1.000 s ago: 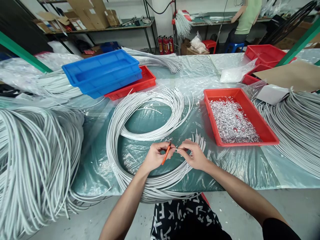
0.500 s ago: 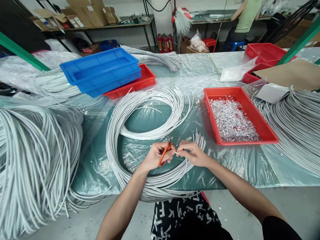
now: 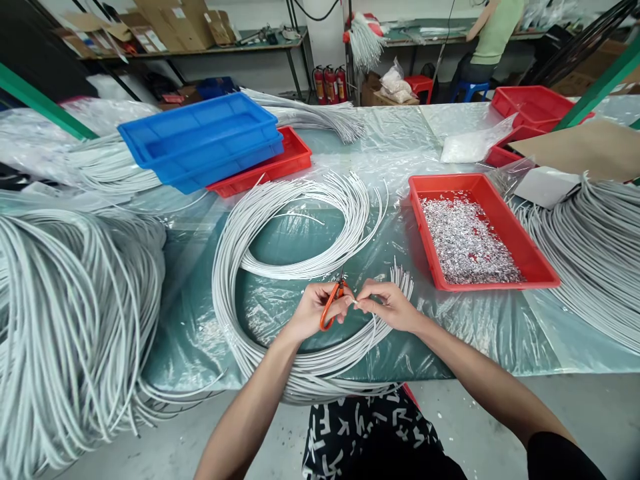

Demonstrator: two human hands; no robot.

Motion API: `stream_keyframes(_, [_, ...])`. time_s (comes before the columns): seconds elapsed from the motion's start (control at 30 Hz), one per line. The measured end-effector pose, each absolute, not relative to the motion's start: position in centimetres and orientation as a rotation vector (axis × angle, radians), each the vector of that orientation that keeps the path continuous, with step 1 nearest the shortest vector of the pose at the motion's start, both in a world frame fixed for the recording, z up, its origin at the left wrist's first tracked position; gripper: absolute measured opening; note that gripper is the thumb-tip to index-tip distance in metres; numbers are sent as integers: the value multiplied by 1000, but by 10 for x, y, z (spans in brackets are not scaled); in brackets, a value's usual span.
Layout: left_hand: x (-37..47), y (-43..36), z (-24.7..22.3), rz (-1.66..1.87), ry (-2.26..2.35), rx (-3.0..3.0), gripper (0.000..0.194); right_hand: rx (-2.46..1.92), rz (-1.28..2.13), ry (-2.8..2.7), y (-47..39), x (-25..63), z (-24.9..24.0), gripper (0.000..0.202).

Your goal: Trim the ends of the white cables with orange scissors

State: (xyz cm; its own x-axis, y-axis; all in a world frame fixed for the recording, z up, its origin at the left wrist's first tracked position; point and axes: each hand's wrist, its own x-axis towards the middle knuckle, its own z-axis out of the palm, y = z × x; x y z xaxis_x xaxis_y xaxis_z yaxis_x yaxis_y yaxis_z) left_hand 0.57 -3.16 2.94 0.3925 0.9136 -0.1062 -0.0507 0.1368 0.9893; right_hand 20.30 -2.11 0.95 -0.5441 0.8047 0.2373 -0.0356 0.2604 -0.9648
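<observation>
My left hand is closed around small orange-handled cutters, their dark jaws pointing away from me. Close beside it, my right hand pinches the end of a thin cable, a pale tip showing between the fingertips of both hands. Whether the left fingers also grip that tip I cannot tell. Below the hands, a coil of grey-white cable lies along the table's front edge, its loose ends fanning out by my right hand. Another white cable coil lies just beyond.
A red tray of small silvery pieces stands to the right. Blue trays rest on a red tray at the back left. Large cable bundles flank the table. A person sits at the far bench.
Both hands stay close together and have shifted very slightly to the right. The cutters have turned a little, and their jaws now show more plainly. The coils have stayed put.
</observation>
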Motion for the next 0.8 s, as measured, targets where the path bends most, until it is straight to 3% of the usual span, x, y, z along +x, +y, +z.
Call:
stream_keyframes(0.33, [0,-31,29,853,1110,1665,22,-791,1277,-1588,-18,202,8,30])
stream_keyframes(0.8, [-1,-30,26,654,1123,1882,35,-819,1256,-1495,-18,203,7,21])
